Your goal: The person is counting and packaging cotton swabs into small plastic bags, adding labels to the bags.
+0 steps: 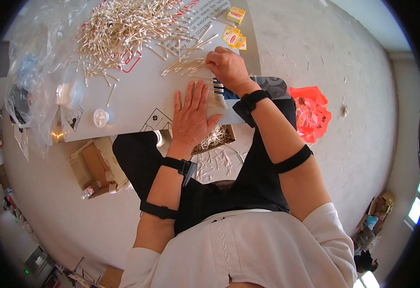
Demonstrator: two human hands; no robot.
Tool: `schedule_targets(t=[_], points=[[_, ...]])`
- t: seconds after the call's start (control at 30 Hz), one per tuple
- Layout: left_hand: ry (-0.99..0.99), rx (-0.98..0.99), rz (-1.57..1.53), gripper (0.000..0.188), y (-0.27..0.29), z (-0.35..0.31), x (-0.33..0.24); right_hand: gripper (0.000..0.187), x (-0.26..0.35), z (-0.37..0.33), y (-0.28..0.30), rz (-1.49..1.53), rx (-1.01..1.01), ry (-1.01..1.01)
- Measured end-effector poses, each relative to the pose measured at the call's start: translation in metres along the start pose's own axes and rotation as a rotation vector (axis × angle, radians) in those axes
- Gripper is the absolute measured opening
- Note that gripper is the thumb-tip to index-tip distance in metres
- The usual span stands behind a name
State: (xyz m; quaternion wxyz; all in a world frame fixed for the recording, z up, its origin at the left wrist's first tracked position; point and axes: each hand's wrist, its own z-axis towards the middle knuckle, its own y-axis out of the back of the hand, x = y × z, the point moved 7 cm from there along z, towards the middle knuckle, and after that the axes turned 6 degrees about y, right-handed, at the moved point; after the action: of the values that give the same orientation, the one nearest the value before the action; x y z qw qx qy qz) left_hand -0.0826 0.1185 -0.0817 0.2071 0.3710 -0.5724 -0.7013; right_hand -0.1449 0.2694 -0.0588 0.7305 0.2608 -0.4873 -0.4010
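My left hand [189,115] lies flat; my right hand [226,66] curls, any grasp hidden. A sideways brush could scatter the slim white-tipped wooden swabs [217,101].

I see the left hand [189,124] lying palm down, fingers [189,95] pointing ahead, thumb [213,120] splayed; a bit farther forward, the right hand [228,67] is curled, knuckles up, its forearm [278,130] slanting in from the person's right
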Motion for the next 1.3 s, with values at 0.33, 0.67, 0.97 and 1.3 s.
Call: schedule_targets(t=[0.33, 0.67, 0.97, 1.3], points=[[0.005, -0.006, -0.029, 0.087, 0.0, 0.0, 0.0, 0.008, 0.015, -0.021, 0.0, 0.066, 0.058, 0.074], [-0.015, -0.009, -0.052, 0.081, 0.006, 0.0, -0.001, 0.006, 0.012, -0.048, 0.018, 0.21, -0.032, 0.008], [0.23, -0.336, -1.062, 0.046, 0.017, 0.024, 0.025, 0.031, 0.037, -0.11, -0.006, 0.824, -0.62, -0.493], [0.307, -0.38, -1.262, 0.046, -0.006, 0.032, 0.003, 0.034, 0.015, -0.099, -0.004, 0.79, -0.68, -0.493]])
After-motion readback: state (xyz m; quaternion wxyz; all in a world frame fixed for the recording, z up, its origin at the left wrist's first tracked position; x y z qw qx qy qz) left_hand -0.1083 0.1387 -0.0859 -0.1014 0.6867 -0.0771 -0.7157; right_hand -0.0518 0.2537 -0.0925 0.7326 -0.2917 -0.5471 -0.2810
